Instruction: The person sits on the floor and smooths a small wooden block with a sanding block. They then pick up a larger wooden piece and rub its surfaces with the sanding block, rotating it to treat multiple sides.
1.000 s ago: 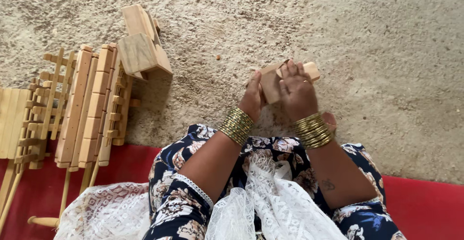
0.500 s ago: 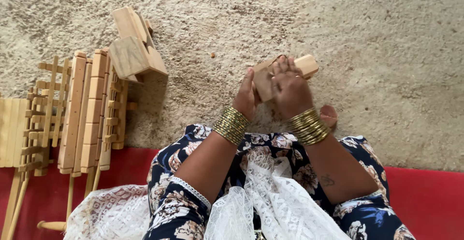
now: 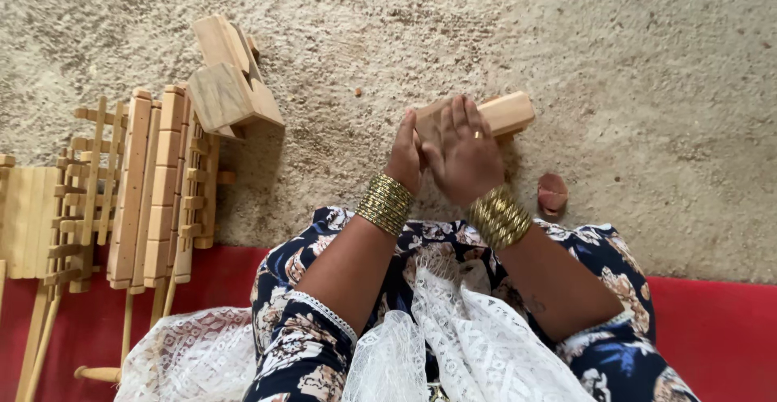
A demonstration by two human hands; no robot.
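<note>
Both of my hands meet over a pale wooden block (image 3: 503, 113) held just above the sandy ground. My left hand (image 3: 407, 154) grips its near left end from the side. My right hand (image 3: 464, 153) lies across its top with the fingers spread flat and a ring showing. The block's right end sticks out past my fingers. Stacked gold bangles circle both wrists. My knees in dark flowered cloth and white lace sit below the hands.
A stack of slatted wooden frames (image 3: 154, 183) lies at the left, partly on a red mat (image 3: 712, 329). Two chunky wooden blocks (image 3: 231, 86) rest at its top end. A small reddish-brown piece (image 3: 553, 193) lies on the ground right of my right wrist.
The view has shifted slightly, and my hands have turned the block so more of its right end shows. The reddish piece by my right wrist is now in plain view.
</note>
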